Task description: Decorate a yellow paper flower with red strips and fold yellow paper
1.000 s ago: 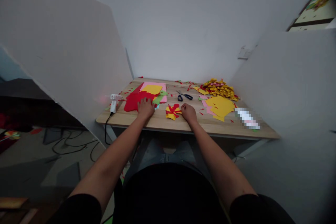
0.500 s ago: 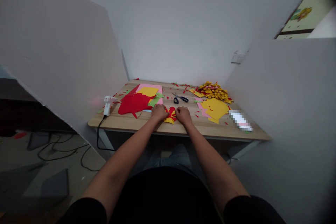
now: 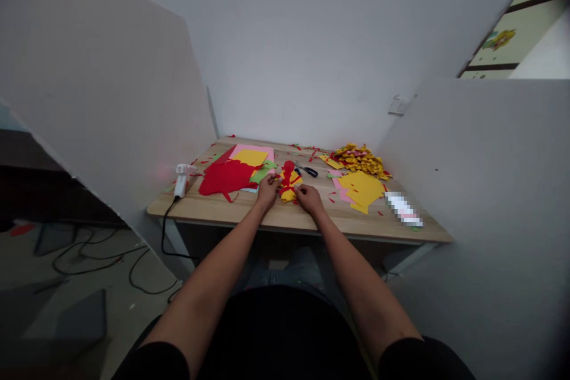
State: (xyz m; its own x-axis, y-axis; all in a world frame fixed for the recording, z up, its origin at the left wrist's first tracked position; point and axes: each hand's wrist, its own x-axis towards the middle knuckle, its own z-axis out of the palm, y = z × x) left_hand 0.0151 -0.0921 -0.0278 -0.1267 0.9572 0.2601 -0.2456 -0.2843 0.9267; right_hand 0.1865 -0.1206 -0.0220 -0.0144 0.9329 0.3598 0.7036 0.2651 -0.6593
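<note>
Cutout (image 3: pixel 288 184) of yellow and red felt-like material, just on near side of dark-handled metal scissors (image 3: pixel 309 171). I have left hand (image 3: pixel 268 188) and right hand (image 3: pixel 310 198) pinching its opposite sides, grips nearly closed, likely to steady it. Ragged red sheet (image 3: pixel 228 177) left of scissors, probably leaving handroom.

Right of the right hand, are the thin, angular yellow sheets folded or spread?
Spread: the yellow sheets lie flat, partly over pink sheet material, with no fold showing.
</note>
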